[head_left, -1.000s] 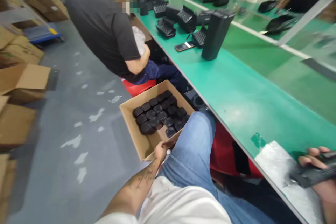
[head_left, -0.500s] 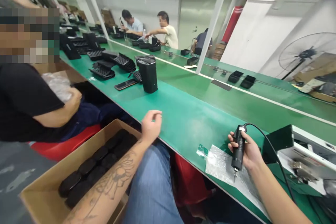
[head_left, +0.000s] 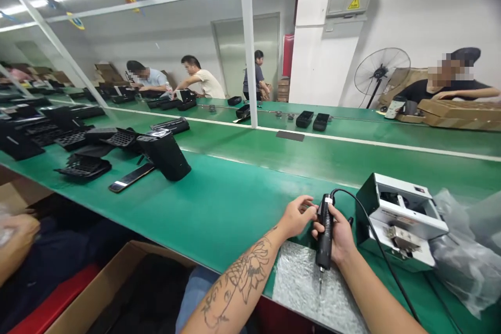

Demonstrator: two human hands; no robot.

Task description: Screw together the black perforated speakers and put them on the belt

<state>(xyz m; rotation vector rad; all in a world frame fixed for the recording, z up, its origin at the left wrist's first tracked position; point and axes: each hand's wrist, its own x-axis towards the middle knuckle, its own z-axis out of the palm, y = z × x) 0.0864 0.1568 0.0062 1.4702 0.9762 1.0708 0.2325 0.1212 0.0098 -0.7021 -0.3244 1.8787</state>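
Note:
My right hand (head_left: 340,237) is wrapped round a black electric screwdriver (head_left: 324,235), whose bit points down over a silvery bubble-wrap sheet (head_left: 301,284) at the table edge. A black cable (head_left: 366,219) runs from the tool's top. Beside the tool's left side is my left hand (head_left: 299,216), its fingers curled near the upper body; whether they touch or grip something there is hard to make out. To the right stands a white and black machine (head_left: 407,219) with a metal part on its front.
On the green table (head_left: 219,214), a tall black housing (head_left: 168,154), a flat dark piece (head_left: 131,177) and black trays (head_left: 84,166) are at left. Clear plastic bags (head_left: 465,255) lie at right. A cardboard box (head_left: 90,289) stands below the edge; a person's hand (head_left: 19,235) is at far left.
My left hand has moved from above the box side to beside the screwdriver. The view has turned right and up, showing the whole machine and another person behind. The screwdriver stays in my right hand.

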